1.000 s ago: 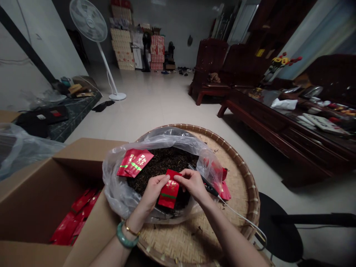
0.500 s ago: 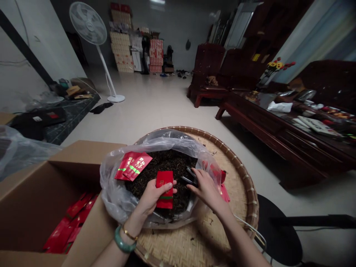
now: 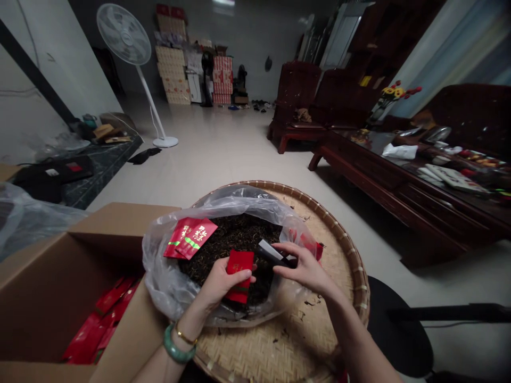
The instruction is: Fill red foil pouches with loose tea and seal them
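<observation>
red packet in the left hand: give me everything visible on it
The red packet is a small flat pouch, glossy like foil, with faint gold print on its upper half. It stands roughly upright, with its top tilted slightly right. The left hand pinches it, thumb across the front and fingers behind, hiding its lower left. It sits over the dark loose leaves inside the clear plastic bag. Whether its top is sealed cannot be told.

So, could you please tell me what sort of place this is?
Probably a home living room doubling as a packing spot: dark wooden chairs, a fan, stacked cartons at the back, loose tea in a bag on a tray.
</observation>
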The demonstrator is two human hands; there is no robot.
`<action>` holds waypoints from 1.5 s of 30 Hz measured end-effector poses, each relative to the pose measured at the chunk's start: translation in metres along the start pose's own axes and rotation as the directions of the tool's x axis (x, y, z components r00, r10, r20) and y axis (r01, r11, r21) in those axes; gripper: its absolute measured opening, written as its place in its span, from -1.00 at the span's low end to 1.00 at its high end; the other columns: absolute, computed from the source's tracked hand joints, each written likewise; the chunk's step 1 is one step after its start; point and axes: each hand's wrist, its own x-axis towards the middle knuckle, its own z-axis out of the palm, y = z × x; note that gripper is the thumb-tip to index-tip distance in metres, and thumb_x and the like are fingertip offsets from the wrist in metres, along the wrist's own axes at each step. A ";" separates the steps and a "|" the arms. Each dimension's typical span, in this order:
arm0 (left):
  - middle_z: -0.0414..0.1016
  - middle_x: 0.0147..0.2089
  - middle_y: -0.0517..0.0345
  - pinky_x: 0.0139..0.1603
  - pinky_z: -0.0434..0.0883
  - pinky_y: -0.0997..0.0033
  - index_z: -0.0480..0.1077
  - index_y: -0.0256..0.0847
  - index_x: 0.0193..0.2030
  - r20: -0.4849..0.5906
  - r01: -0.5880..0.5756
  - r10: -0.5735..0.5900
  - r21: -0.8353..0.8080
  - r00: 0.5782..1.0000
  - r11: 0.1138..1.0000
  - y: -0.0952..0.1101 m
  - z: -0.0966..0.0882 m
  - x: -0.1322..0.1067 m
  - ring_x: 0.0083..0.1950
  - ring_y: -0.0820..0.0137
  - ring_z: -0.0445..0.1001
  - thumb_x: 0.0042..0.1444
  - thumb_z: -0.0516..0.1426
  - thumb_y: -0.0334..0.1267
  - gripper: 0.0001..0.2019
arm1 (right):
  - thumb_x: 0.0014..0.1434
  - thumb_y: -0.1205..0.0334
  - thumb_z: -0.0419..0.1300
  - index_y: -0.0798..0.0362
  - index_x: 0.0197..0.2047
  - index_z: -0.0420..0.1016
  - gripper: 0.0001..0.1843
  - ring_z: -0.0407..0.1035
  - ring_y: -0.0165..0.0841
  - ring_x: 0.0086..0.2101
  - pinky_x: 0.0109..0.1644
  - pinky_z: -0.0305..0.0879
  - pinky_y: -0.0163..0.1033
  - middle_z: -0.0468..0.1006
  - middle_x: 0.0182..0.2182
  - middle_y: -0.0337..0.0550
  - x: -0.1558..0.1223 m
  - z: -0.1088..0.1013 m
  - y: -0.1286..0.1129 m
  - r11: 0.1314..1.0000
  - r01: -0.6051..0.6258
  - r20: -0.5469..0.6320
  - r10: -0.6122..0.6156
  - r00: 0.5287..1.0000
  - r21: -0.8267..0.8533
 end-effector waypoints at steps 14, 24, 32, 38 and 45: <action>0.59 -0.45 0.06 -0.38 0.43 0.42 0.48 -0.35 -0.31 0.058 -0.040 0.030 0.176 0.998 0.984 0.004 0.000 0.002 -0.44 0.33 0.54 -0.23 0.35 -0.16 -0.65 | -0.05 0.20 0.33 0.09 -0.07 0.52 -0.57 0.44 -0.19 -0.13 -0.04 0.33 -0.13 0.58 -0.12 -0.06 0.007 0.007 -0.018 0.992 -0.106 0.024 0.104 0.994 0.063; 0.58 -0.46 0.07 -0.41 0.41 0.44 0.46 -0.36 -0.36 0.074 -0.025 0.004 0.285 0.997 0.958 0.005 0.003 0.002 -0.45 0.34 0.51 -0.20 0.31 -0.23 -0.73 | 0.04 0.27 0.27 0.07 -0.13 0.55 -0.73 0.45 -0.26 -0.20 -0.10 0.32 -0.20 0.60 -0.22 -0.11 0.014 0.019 -0.028 0.999 0.035 0.042 -0.035 0.999 -0.009; 0.56 -0.45 0.09 -0.41 0.41 0.42 0.45 -0.37 -0.36 0.071 -0.021 -0.001 0.317 0.997 0.948 0.003 0.003 0.004 -0.43 0.33 0.50 -0.21 0.30 -0.23 -0.72 | 0.02 0.28 0.27 0.05 -0.17 0.57 -0.75 0.46 -0.27 -0.22 -0.13 0.31 -0.22 0.61 -0.25 -0.13 0.012 0.019 -0.025 1.000 0.019 0.053 -0.019 0.998 -0.007; 0.55 -0.44 0.11 -0.42 0.40 0.45 0.45 -0.37 -0.34 0.068 -0.036 0.013 0.349 0.998 0.936 0.005 0.002 0.005 -0.43 0.36 0.48 -0.21 0.29 -0.23 -0.71 | 0.00 0.26 0.31 0.04 -0.15 0.54 -0.71 0.44 -0.28 -0.24 -0.17 0.30 -0.24 0.58 -0.25 -0.15 0.014 0.020 -0.025 0.998 0.050 0.024 -0.050 0.998 -0.024; 0.56 -0.43 0.11 -0.43 0.40 0.45 0.45 -0.37 -0.33 0.069 -0.026 0.004 0.327 0.998 0.945 0.002 0.000 0.003 -0.44 0.36 0.49 -0.21 0.30 -0.23 -0.71 | 0.00 0.27 0.30 0.04 -0.18 0.55 -0.75 0.43 -0.30 -0.29 -0.22 0.28 -0.26 0.57 -0.30 -0.16 0.016 0.022 -0.024 0.995 0.081 0.033 -0.080 0.996 -0.055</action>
